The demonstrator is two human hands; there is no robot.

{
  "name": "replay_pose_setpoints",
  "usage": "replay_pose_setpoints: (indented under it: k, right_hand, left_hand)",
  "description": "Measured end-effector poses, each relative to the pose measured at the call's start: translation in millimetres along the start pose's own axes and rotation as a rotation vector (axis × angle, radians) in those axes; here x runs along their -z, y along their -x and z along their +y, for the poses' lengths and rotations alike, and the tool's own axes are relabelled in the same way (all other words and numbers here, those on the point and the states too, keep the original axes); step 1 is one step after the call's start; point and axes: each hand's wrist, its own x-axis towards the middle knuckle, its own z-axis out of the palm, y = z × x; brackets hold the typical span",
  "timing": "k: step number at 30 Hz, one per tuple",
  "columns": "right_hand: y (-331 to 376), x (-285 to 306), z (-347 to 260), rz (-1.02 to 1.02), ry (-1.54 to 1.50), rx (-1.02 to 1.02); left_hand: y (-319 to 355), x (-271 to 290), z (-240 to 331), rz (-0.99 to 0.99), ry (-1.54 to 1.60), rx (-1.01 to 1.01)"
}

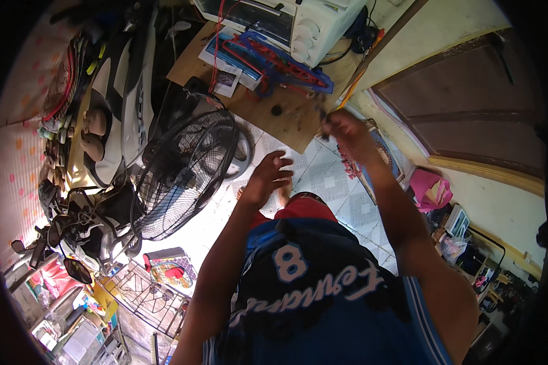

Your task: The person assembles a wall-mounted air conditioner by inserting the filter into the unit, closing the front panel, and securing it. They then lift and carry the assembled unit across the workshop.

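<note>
Head view: a small dark tool (320,113), too blurred to identify, is pinched in the closed fingers of the right hand (345,132) at the near edge of the wooden worktop (286,125). The left hand (268,176) is held open and empty, fingers spread, just below that edge. A red-and-blue frame (280,64) and a white oven (298,24) are seen farther back on the worktop; a black fan (186,173) stands at its left.
</note>
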Motion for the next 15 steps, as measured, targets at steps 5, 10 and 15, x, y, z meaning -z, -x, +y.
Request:
replay_pose_setpoints:
  k: [5, 10, 15]
  right_hand:
    - [45, -41, -4, -0.309, 0.27, 0.376]
    - [11, -54, 56, 0.17, 0.172, 0.036]
    - [-44, -66, 105, 0.101, 0.609, 0.022]
  left_hand:
    - [-15, -26, -5, -0.095, 0.387, -0.02]
    - [4, 18, -38, 0.178, 0.418, 0.131]
    - [40, 45, -56, 0.379, 0.479, 0.133]
